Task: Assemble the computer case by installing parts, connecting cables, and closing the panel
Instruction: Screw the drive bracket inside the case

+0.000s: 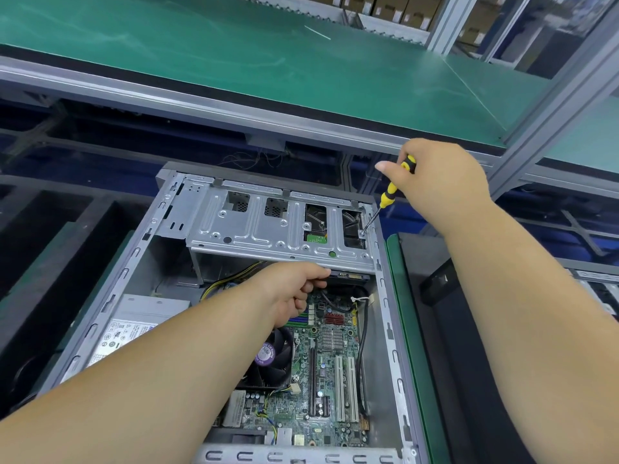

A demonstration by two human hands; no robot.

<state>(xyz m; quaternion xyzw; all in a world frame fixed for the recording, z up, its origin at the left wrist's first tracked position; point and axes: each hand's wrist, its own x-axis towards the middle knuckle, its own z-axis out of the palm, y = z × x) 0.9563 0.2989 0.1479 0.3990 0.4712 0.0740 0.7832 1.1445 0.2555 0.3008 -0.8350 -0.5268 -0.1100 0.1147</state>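
Driving a screw (362,233) at the drive cage's (268,226) far right corner, we have our right hand (442,185) wrapped around the yellow-and-black screwdriver (390,192), shaft slanting down and left to the tip. Our left hand (294,289) reaches under the cage's near edge, fingers curled onto the dark drive (348,277) there, apparently holding it up. The open computer case (390,329) lies below both forearms, motherboard (321,363) exposed beneath the left wrist.

The tilted shaft worries us: a slip could cam out of the head, or drop the screw among the board components below. If the left hand eases off, the drive may sag and the holes misalign.

The case's right wall stands just beside the tip, leaving little room to straighten the tool. Above the right hand, the green shelf's (234,61) edge hangs near. Leftward, over the cage, is open.
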